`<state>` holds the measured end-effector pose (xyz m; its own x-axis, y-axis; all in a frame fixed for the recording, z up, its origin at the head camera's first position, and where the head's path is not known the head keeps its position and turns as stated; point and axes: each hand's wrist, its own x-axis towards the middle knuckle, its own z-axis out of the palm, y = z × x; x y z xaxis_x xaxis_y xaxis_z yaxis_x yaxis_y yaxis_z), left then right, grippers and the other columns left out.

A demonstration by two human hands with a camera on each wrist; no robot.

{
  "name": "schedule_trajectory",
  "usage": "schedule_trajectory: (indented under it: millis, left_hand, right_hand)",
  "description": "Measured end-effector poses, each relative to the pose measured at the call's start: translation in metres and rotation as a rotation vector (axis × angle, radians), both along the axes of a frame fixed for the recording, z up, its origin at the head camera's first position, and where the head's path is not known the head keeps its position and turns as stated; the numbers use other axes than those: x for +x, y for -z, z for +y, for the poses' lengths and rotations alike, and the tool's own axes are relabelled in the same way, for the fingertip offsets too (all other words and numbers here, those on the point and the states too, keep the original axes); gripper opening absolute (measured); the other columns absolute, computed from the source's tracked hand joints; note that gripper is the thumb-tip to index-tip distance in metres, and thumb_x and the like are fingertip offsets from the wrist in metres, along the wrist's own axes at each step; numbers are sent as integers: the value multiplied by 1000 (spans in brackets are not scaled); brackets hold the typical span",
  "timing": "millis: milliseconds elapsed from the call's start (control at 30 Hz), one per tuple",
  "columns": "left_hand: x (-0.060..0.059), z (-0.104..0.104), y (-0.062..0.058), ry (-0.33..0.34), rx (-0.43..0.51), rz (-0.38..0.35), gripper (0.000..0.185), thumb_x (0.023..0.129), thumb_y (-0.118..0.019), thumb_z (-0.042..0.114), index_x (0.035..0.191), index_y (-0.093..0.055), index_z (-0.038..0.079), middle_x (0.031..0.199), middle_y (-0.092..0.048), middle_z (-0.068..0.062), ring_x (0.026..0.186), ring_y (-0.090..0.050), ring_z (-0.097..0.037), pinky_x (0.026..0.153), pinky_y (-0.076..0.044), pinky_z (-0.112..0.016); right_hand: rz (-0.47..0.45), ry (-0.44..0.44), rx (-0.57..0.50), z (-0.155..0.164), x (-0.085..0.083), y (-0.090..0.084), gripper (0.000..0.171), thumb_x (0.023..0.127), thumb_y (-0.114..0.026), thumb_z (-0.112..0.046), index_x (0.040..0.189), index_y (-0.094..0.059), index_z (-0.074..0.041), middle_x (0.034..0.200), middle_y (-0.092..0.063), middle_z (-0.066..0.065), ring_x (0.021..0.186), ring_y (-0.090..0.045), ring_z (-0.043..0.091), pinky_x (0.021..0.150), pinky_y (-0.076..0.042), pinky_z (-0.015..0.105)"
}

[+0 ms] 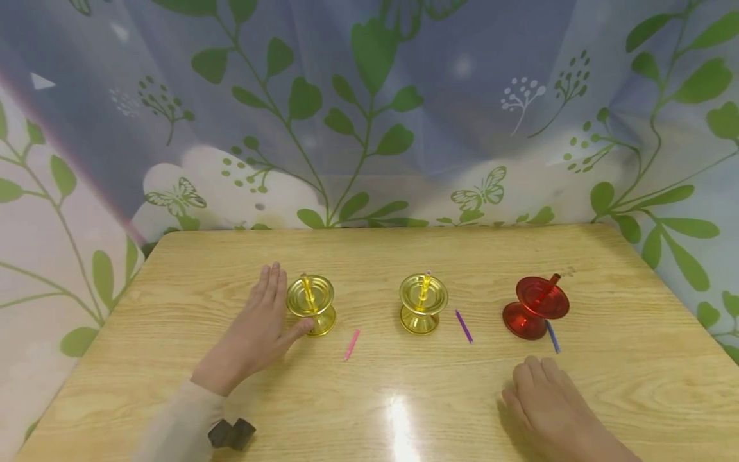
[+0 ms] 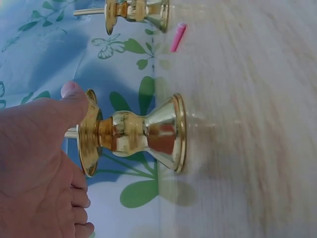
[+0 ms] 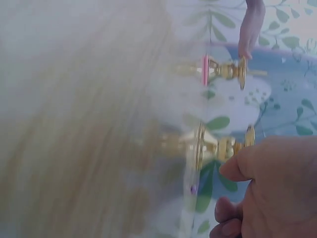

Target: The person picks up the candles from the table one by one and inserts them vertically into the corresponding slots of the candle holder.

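On the wooden table point(image 1: 173, 269) stand 3 candle holders in a row, and the middle gold holder point(image 1: 423, 303) makes a handy marker for everything else. To its left stands the left gold holder point(image 1: 312, 305), a yellow candle point(image 1: 308, 290) upright in its cup. The person's left hand point(image 1: 256, 327) lies right against that holder's far side from the marker, fingers straight and together, the thumb touching near its base; the left wrist view shows the thumb at the holder's rim, so the hand touches rather than clasps it. Between the 2 gold holders lies a pink candle point(image 1: 351, 344) flat on the wood. Just right of the marker lies a purple candle point(image 1: 464, 326), and farther right stands the red holder point(image 1: 535, 307) with a red candle point(image 1: 550, 285) leaning in it and a blue candle point(image 1: 553, 337) beside its base. The right hand point(image 1: 548, 401) rests on the table, near the red holder, nearer the person, fingers loosely bent, holding nothing.
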<state>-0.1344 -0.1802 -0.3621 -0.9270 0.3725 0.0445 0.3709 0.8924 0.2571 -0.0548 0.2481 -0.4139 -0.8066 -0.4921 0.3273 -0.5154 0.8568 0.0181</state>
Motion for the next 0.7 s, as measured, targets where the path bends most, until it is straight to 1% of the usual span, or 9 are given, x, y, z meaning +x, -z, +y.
schedule_trajectory:
  millis: [33, 133, 267, 333, 433, 500, 600, 700]
  left_hand:
    - [0, 1, 0, 4, 2, 4, 94, 98, -43, 55, 147, -6, -16, 155, 3, -32, 144, 3, -45, 115, -11, -55]
    - [-3, 2, -2, 6, -2, 5, 94, 98, -42, 56, 147, -6, -16, 155, 4, -33, 144, 5, -44, 116, -10, -54]
    - [-5, 2, -5, -7, -21, 3, 95, 98, -39, 58, 147, -4, -16, 155, 5, -32, 144, 6, -43, 116, -9, -54]
    - [-6, 3, -7, -10, -18, -2, 96, 98, -39, 58, 147, -5, -15, 155, 4, -32, 144, 5, -43, 116, -10, -54]
    - [-6, 5, -7, 1, -11, -1, 94, 98, -41, 56, 147, -6, -16, 155, 3, -33, 144, 4, -44, 116, -10, -54]
    - [-6, 7, -6, 6, -16, 5, 92, 99, -42, 54, 147, -8, -17, 154, 1, -34, 144, 2, -45, 116, -11, -54]
    - [-7, 9, -6, 5, -31, 16, 91, 99, -42, 54, 146, -10, -17, 154, 0, -34, 144, 0, -46, 116, -11, -54]
    - [-7, 10, -6, -1, -35, 11, 93, 98, -41, 56, 146, -10, -18, 154, 0, -34, 144, 0, -46, 116, -11, -54]
  right_hand:
    - [-18, 1, 6, -3, 0, -1, 48, 105, -19, -44, 78, -41, -11, 75, -28, -5, 71, -30, 15, 62, -28, 27]
    - [-33, -17, 9, -13, 0, -2, 42, 105, -26, -41, 80, -41, -11, 77, -28, -5, 72, -29, 14, 63, -28, 27]
    - [-28, -53, 3, -27, -2, -3, 40, 105, -27, -39, 81, -40, -12, 77, -26, -5, 73, -28, 14, 64, -28, 27]
    - [-25, -65, 3, -35, -4, -5, 35, 105, -33, -36, 80, -40, -12, 77, -26, -5, 73, -28, 15, 65, -28, 27]
    - [-34, -70, -6, -46, -8, -7, 25, 98, -49, -27, 80, -40, -11, 76, -27, -4, 73, -29, 15, 65, -29, 28]
    - [-44, -57, -23, -54, -10, -8, 23, 92, -57, -22, 80, -40, -11, 76, -28, -3, 73, -30, 16, 65, -30, 28]
    - [-62, -50, -46, -67, -14, -10, 23, 89, -59, -19, 79, -41, -10, 76, -29, -2, 74, -32, 18, 65, -31, 29]
    - [-74, -46, -45, -78, -17, -10, 24, 90, -59, -20, 79, -41, -9, 76, -30, -1, 74, -33, 19, 65, -32, 30]
